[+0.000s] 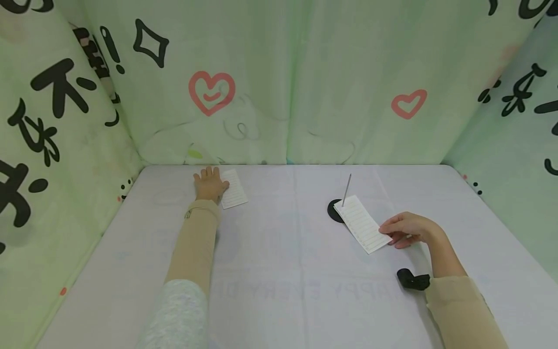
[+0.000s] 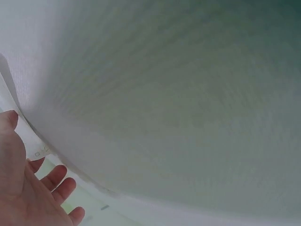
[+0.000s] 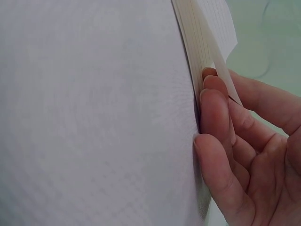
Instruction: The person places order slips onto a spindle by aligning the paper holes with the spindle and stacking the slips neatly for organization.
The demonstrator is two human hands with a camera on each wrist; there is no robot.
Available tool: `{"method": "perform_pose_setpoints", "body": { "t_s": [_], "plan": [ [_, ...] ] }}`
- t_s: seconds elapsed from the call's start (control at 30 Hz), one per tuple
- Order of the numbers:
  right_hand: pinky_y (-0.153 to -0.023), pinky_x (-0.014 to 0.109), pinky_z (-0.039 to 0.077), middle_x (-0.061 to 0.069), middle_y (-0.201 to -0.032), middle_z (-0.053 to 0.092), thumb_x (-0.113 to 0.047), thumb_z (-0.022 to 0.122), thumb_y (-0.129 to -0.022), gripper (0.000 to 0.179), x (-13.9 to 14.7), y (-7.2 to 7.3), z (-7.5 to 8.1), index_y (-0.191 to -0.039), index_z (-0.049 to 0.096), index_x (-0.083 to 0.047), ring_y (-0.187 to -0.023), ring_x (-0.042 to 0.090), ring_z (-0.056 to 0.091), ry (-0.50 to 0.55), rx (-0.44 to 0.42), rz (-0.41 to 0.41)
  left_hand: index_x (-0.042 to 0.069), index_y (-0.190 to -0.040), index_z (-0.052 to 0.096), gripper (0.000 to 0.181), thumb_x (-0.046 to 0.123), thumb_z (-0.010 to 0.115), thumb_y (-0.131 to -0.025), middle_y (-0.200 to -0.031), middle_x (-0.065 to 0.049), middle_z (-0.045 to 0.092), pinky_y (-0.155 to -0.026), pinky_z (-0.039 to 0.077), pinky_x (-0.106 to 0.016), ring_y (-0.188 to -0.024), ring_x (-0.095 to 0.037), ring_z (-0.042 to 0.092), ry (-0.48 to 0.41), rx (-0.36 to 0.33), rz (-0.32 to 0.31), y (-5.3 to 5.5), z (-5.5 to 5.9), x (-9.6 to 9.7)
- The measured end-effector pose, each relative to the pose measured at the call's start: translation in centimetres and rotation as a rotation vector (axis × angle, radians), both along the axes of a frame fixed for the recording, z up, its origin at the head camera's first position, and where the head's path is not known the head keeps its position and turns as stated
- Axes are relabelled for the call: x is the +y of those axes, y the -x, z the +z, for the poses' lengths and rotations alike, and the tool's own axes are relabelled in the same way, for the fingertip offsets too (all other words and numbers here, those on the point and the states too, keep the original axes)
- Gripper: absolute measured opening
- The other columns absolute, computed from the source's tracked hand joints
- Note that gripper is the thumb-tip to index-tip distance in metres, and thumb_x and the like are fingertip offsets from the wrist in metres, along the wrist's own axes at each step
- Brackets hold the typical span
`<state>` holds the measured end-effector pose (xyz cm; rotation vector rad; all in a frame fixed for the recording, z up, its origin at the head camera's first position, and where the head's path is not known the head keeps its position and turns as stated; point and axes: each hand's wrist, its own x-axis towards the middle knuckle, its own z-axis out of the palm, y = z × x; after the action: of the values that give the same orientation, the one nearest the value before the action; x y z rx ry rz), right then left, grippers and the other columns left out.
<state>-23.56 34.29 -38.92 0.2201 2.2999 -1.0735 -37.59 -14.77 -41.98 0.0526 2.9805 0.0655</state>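
A receipt spike stands on the right half of the table, its thin metal rod (image 1: pixel 348 186) rising from a round black base (image 1: pixel 333 212). A lined white paper slip (image 1: pixel 359 223) lies tilted at the spike, overlapping the base, its far end at the rod. My right hand (image 1: pixel 410 230) pinches the near right corner of this slip; in the right wrist view, lined paper (image 3: pixel 218 28) runs up from between the fingers. At the back left, my left hand (image 1: pixel 209 185) lies with fingers straight, its thumb on the edge of another lined slip (image 1: pixel 234 190).
A white cloth covers the table (image 1: pixel 261 261). Pale green curtains (image 1: pixel 261 97) with hearts and black lettering close off the back and both sides. A small black object (image 1: pixel 413 280) sits by my right cuff.
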Motion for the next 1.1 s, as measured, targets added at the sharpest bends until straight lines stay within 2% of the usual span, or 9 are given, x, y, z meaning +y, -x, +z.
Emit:
{"method": "perform_pose_setpoints", "body": {
  "t_s": [0.07, 0.1, 0.3, 0.43, 0.63, 0.87, 1.1],
  "plan": [
    [-0.063, 0.029, 0.052, 0.003, -0.076, 0.062, -0.025, 0.064, -0.085, 0.036, 0.0, 0.0, 0.0, -0.106, 0.061, 0.004, -0.066, 0.015, 0.059, 0.002, -0.002, -0.002, -0.004, -0.141, 0.016, 0.071, 0.047, 0.033, -0.096, -0.139, -0.028, 0.024, -0.102, 0.015, -0.059, -0.129, -0.043, 0.020, -0.011, -0.004, 0.001, -0.6, 0.7, 0.1],
    [-0.063, 0.029, 0.052, 0.003, -0.076, 0.062, -0.025, 0.064, -0.085, 0.036, 0.0, 0.0, 0.0, -0.106, 0.061, 0.004, -0.066, 0.015, 0.059, 0.002, -0.002, 0.001, -0.005, -0.141, 0.016, 0.069, 0.043, 0.037, -0.097, -0.140, -0.028, 0.022, -0.104, 0.015, -0.058, -0.130, -0.043, 0.018, -0.026, -0.035, 0.008, -1.4, 1.8, 0.4],
    [-0.062, 0.029, 0.052, 0.002, -0.075, 0.063, -0.025, 0.064, -0.085, 0.035, 0.2, 0.1, -0.1, -0.105, 0.062, 0.004, -0.066, 0.015, 0.059, 0.007, 0.000, 0.006, -0.006, -0.138, 0.024, 0.064, 0.039, 0.040, -0.096, -0.137, -0.029, 0.027, -0.104, 0.018, -0.055, -0.129, -0.042, 0.022, -0.047, 0.004, -0.016, -2.6, 2.9, 0.8],
    [-0.062, 0.028, 0.052, 0.002, -0.075, 0.062, -0.024, 0.064, -0.085, 0.034, 0.2, 0.1, -0.1, -0.104, 0.062, 0.003, -0.066, 0.014, 0.059, 0.015, -0.006, 0.002, -0.004, -0.138, 0.028, 0.062, 0.038, 0.044, -0.095, -0.137, -0.027, 0.030, -0.104, 0.018, -0.053, -0.129, -0.040, 0.024, -0.036, 0.054, -0.023, -2.4, 2.6, 0.9],
    [-0.062, 0.029, 0.052, 0.002, -0.074, 0.063, -0.026, 0.065, -0.085, 0.033, 0.2, 0.1, -0.2, -0.103, 0.063, 0.002, -0.065, 0.014, 0.059, 0.019, -0.015, -0.001, -0.002, -0.138, 0.031, 0.055, 0.027, 0.048, -0.095, -0.140, -0.022, 0.033, -0.105, 0.019, -0.051, -0.130, -0.035, 0.026, 0.014, 0.132, -0.073, -1.2, 1.8, 1.1],
    [-0.062, 0.029, 0.052, 0.002, -0.075, 0.063, -0.026, 0.065, -0.084, 0.034, 0.2, 0.1, -0.2, -0.103, 0.063, 0.002, -0.065, 0.014, 0.059, 0.015, -0.009, 0.001, 0.001, -0.134, 0.039, 0.042, 0.016, 0.046, -0.096, -0.139, -0.017, 0.038, -0.105, 0.019, -0.050, -0.128, -0.034, 0.031, 0.045, 0.168, -0.113, -0.6, 2.0, 1.5],
    [-0.061, 0.029, 0.052, 0.002, -0.074, 0.064, -0.027, 0.066, -0.084, 0.034, 0.2, 0.1, -0.2, -0.103, 0.063, 0.001, -0.064, 0.015, 0.059, 0.008, -0.004, -0.001, 0.001, -0.122, 0.052, 0.031, 0.014, 0.051, -0.094, -0.126, -0.016, 0.052, -0.099, 0.031, -0.046, -0.117, -0.032, 0.044, 0.104, 0.272, -0.151, -0.4, 2.2, 1.7]
  ]
}}
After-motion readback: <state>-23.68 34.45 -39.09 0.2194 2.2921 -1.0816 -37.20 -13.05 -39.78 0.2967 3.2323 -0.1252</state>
